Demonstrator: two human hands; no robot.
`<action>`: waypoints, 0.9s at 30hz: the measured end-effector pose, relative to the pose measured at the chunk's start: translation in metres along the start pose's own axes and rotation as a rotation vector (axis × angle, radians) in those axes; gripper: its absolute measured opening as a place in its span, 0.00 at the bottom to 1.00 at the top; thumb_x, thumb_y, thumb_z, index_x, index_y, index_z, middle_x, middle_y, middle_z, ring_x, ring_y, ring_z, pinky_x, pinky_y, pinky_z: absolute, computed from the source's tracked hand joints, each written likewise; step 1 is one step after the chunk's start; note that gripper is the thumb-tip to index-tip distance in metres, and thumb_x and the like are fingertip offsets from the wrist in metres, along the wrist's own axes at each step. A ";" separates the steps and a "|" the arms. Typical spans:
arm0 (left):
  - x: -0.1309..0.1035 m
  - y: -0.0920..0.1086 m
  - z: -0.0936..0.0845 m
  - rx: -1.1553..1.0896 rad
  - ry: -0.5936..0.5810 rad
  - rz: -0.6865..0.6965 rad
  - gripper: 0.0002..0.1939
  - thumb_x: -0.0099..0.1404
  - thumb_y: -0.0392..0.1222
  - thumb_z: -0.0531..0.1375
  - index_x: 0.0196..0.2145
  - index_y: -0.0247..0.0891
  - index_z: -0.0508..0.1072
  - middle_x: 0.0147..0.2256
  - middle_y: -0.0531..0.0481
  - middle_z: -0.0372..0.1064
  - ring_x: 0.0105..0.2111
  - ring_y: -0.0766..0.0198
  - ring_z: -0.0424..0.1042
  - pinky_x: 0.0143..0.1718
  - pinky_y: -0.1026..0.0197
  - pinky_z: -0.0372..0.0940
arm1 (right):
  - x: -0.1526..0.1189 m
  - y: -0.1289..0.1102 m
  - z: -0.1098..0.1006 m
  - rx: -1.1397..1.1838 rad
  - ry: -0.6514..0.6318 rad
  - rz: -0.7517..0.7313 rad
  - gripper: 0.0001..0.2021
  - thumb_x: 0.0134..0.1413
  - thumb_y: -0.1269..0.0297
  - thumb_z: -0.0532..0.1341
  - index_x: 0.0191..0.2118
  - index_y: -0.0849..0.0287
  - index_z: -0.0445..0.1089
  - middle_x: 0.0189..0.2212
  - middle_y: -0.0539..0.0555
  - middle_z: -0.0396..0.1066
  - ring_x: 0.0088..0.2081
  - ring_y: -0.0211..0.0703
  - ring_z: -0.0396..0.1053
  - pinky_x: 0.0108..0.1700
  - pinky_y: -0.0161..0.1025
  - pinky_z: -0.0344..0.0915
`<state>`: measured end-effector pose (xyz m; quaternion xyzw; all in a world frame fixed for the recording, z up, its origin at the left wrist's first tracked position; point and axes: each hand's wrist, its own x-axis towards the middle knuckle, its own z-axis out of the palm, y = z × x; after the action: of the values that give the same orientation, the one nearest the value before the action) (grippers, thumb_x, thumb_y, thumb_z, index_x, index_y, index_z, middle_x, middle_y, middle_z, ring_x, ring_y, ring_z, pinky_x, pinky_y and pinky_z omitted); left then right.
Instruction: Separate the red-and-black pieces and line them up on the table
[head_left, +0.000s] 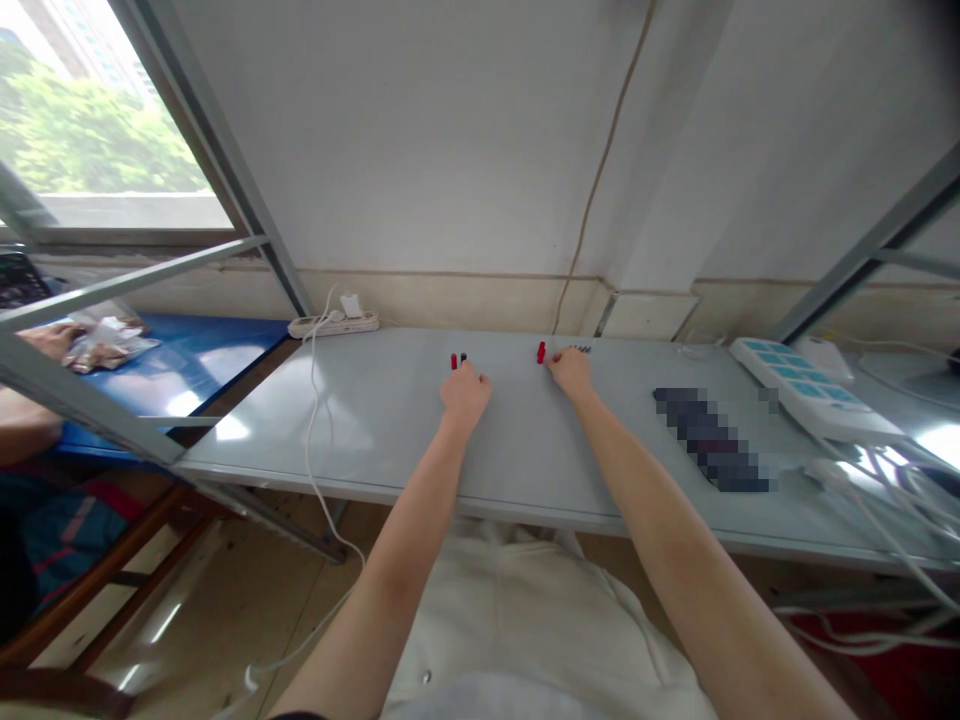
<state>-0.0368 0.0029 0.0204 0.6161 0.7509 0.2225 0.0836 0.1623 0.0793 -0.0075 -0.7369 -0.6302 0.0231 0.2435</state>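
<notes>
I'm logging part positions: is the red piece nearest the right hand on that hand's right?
No, the red piece is left of the right hand, toward the left hand.

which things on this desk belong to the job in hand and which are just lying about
Likely in the job:
- small red piece and small black piece, by the left hand
- another red piece and tiny dark pieces, by the right hand

Likely just lying about:
- power strip
- pixelated dark object
- white-and-blue device
</notes>
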 end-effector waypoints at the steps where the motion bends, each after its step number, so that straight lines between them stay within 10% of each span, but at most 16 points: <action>1: 0.001 -0.003 -0.001 0.005 -0.009 -0.015 0.15 0.58 0.43 0.51 0.42 0.34 0.65 0.36 0.36 0.70 0.38 0.52 0.71 0.36 0.56 0.63 | 0.000 0.000 0.001 -0.003 0.009 -0.002 0.10 0.48 0.62 0.57 0.30 0.63 0.71 0.33 0.62 0.72 0.39 0.48 0.69 0.40 0.41 0.63; 19: 0.009 -0.017 0.002 0.063 -0.130 -0.046 0.14 0.59 0.38 0.52 0.42 0.32 0.66 0.40 0.33 0.69 0.41 0.52 0.70 0.38 0.56 0.62 | -0.041 -0.025 -0.042 0.108 -0.024 -0.080 0.13 0.51 0.57 0.55 0.30 0.60 0.70 0.31 0.60 0.72 0.37 0.47 0.68 0.37 0.39 0.61; 27: 0.009 -0.006 0.016 -0.291 0.009 0.352 0.08 0.59 0.40 0.54 0.37 0.38 0.68 0.36 0.47 0.69 0.36 0.64 0.68 0.38 0.63 0.61 | -0.073 -0.035 -0.027 0.340 -0.021 -0.143 0.17 0.56 0.53 0.47 0.32 0.60 0.66 0.29 0.58 0.70 0.33 0.43 0.67 0.35 0.36 0.58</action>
<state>-0.0376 0.0142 0.0053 0.7180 0.5922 0.3426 0.1283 0.1246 0.0044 0.0096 -0.6380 -0.6707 0.1198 0.3590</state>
